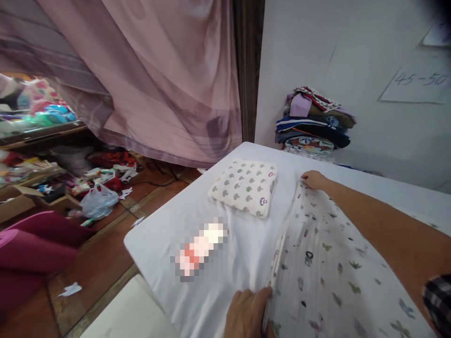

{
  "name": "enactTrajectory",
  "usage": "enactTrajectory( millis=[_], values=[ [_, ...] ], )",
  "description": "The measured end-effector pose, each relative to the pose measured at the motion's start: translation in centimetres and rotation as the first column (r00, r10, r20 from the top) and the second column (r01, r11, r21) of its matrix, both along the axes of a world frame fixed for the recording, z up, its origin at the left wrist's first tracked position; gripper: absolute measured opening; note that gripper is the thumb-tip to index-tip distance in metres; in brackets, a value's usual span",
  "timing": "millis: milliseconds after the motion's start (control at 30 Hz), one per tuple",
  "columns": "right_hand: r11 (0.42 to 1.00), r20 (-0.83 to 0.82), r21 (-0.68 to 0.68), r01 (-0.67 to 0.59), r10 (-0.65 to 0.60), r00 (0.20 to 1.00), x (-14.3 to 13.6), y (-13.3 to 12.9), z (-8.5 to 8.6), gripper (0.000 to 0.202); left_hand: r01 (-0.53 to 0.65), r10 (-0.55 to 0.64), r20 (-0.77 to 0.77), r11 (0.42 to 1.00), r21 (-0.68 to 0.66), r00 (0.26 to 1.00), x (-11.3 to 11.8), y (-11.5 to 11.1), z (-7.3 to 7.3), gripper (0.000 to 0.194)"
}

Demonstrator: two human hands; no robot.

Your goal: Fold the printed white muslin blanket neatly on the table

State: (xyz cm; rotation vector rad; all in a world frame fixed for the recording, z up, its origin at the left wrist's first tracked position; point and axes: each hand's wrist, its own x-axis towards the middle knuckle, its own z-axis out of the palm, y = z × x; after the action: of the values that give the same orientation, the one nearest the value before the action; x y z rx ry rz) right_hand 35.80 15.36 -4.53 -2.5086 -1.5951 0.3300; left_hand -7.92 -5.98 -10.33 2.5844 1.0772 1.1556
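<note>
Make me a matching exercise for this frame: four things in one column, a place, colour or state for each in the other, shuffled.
1. Curtain
2. Mushroom-print cloth
3. Left hand
4. Right hand

A. Holds the far end of the leaf-print cloth's left edge
B. Folded, on the white table
C. Pink, hanging
D. Holds the leaf-print cloth's left edge nearer the camera

Pairs: 1-C, 2-B, 3-D, 4-A
</note>
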Motion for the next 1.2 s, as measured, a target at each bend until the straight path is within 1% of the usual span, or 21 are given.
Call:
enactTrajectory(
  millis=[100, 167, 233, 333, 400, 467, 600, 733, 800, 867, 1033, 1100, 1200],
  values=[
    [0.994, -0.013, 0.096, 0.043, -0.042, 0.999, -0.3, -0.3, -0.4, 0.025, -0.014, 0.013, -0.024, 0.999, -0.032, 1.0, 0.2, -0.1, -0.1, 0.044],
    [0.988, -0.044, 0.141, 0.07, -0.065, 0.997, -0.6, -0.5, -0.8, 0.024, -0.004, 0.003, -0.034, 0.999, -0.054, 0.999, 0.3, -0.1, 0.1, 0.046],
    [0.98, -0.093, 0.175, 0.1, -0.084, 0.992, -1.0, -0.7, -1.2, 0.02, 0.027, -0.03, -0.039, 0.996, -0.08, 0.999, 0.4, 0.0, 0.5, 0.047],
    [0.962, -0.201, 0.222, 0.157, -0.112, 0.973, -1.4, -1.1, -1.6, 0.015, 0.105, -0.109, -0.032, 0.988, -0.115, 0.993, 0.5, 0.0, 0.9, 0.044],
    [0.948, -0.299, 0.241, 0.209, -0.132, 0.945, -1.5, -1.6, -1.8, 0.016, 0.156, -0.16, -0.018, 0.979, -0.132, 0.987, 0.6, 0.0, 0.9, 0.039],
    [0.93, -0.403, 0.252, 0.267, -0.15, 0.903, -1.6, -2.3, -1.8, 0.018, 0.178, -0.178, 0.011, 0.976, -0.124, 0.984, 0.6, -0.1, 0.9, 0.035],
    [0.891, -0.565, 0.279, 0.359, -0.15, 0.811, -1.6, -3.7, -1.6, 0.016, 0.167, -0.161, 0.08, 0.984, -0.068, 0.984, 0.9, -0.3, 1.3, 0.031],
    [0.866, -0.646, 0.284, 0.412, -0.145, 0.75, -1.8, -3.9, -1.2, 0.018, 0.139, -0.137, 0.131, 0.99, -0.005, 0.982, 1.2, -0.3, 1.8, 0.033],
    [0.861, -0.656, 0.28, 0.425, -0.151, 0.739, -1.9, -3.6, -1.2, 0.019, 0.111, -0.113, 0.142, 0.994, 0.022, 0.983, 1.2, -0.4, 1.8, 0.033],
    [0.862, -0.65, 0.272, 0.427, -0.163, 0.743, -1.9, -3.3, -1.3, 0.019, 0.107, -0.108, 0.138, 0.994, 0.018, 0.984, 1.2, -0.4, 1.7, 0.034],
    [0.886, -0.56, 0.237, 0.399, -0.211, 0.802, -2.0, -2.2, -1.7, 0.019, 0.192, -0.186, 0.083, 0.979, -0.071, 0.979, 0.9, -0.4, 1.1, 0.031],
    [0.902, -0.492, 0.223, 0.371, -0.224, 0.841, -2.0, -1.8, -1.7, 0.022, 0.141, -0.136, 0.088, 0.988, -0.061, 0.987, 0.8, -0.5, 0.8, 0.031],
    [0.926, -0.37, 0.224, 0.305, -0.209, 0.905, -1.9, -1.1, -1.7, 0.024, -0.023, 0.025, 0.084, 0.999, -0.028, 0.996, 0.4, -0.6, 0.2, 0.035]
  ],
)
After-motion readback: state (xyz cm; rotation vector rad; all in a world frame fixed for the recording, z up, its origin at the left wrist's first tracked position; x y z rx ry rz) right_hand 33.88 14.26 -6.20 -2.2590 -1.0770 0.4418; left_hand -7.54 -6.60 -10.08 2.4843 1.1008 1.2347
